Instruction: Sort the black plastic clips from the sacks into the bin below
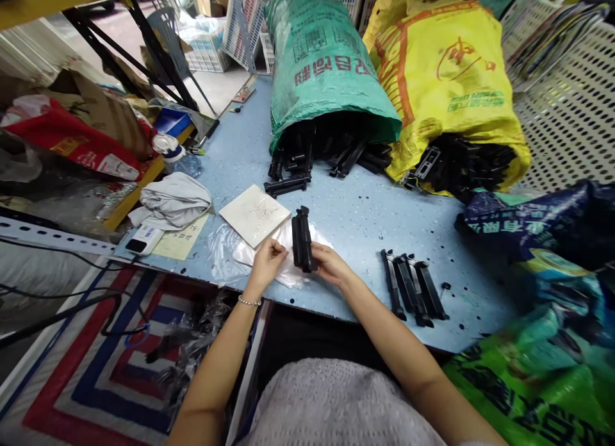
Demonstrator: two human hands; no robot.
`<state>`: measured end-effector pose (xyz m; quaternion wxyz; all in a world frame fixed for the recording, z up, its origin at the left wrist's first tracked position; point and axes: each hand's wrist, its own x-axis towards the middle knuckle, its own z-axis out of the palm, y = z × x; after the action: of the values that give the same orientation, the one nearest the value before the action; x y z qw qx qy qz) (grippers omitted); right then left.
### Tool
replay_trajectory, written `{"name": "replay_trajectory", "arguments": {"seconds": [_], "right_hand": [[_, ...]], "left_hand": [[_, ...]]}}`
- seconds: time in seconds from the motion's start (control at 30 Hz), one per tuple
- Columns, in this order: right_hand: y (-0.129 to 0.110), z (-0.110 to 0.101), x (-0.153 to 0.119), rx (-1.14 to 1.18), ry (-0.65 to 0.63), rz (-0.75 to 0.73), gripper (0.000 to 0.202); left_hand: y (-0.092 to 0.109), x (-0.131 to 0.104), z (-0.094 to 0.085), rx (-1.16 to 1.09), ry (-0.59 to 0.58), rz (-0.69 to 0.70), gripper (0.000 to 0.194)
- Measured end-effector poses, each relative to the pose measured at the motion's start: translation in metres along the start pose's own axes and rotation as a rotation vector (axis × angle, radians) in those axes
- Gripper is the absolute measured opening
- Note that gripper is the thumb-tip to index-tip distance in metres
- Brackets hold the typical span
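Note:
My right hand [329,263] grips the lower right side of a black plastic part [302,241], held upright above the table's front. Just left of the part, my left hand [270,260] is closed, thumb and fingertips pinched together; anything between them is too small to make out. Clear plastic bags [291,266] lie beneath and beside the hands. A square cream tile [254,215] lies behind my left hand. To the right, several black parts [413,289] rest in a row on the blue table [355,222].
A green sack [327,55] and a yellow sack [451,68] spill black parts at the back. Grey cloth [175,199], a bottle [177,154] and a white device [144,239] sit left. Dark blue and green bags [542,369] crowd the right edge.

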<state>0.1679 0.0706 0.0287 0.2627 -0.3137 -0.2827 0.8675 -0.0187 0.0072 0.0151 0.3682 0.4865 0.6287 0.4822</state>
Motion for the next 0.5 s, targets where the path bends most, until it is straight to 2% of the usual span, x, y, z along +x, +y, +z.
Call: {"name": "replay_trajectory", "arguments": {"seconds": [0.03,0.13,0.2,0.27,0.37,0.43,0.5], "right_hand": [[0.003,-0.003,0.002,-0.007,0.037,0.007,0.029],[0.008,-0.011,0.0,-0.034,0.087,0.001,0.03],[0.008,-0.017,-0.008,-0.039,0.08,-0.03,0.032],[0.008,-0.02,-0.019,-0.033,0.037,-0.036,0.031],[0.01,-0.023,-0.034,-0.05,-0.159,0.115,0.033],[0.013,-0.021,-0.037,-0.059,-0.277,0.227,0.042],[0.016,-0.017,-0.032,-0.041,-0.301,0.248,0.052]], "left_hand": [[0.004,-0.002,-0.005,0.141,-0.008,0.066,0.004],[0.012,-0.002,-0.02,0.578,-0.058,0.21,0.03],[0.013,0.003,-0.025,0.693,-0.053,0.226,0.041],[0.014,0.009,-0.026,0.653,-0.026,0.205,0.049],[0.019,0.009,-0.025,0.492,-0.015,0.209,0.056],[0.027,-0.002,-0.026,0.423,-0.029,0.255,0.057],[0.037,-0.021,-0.025,0.386,-0.058,0.313,0.058]]}}
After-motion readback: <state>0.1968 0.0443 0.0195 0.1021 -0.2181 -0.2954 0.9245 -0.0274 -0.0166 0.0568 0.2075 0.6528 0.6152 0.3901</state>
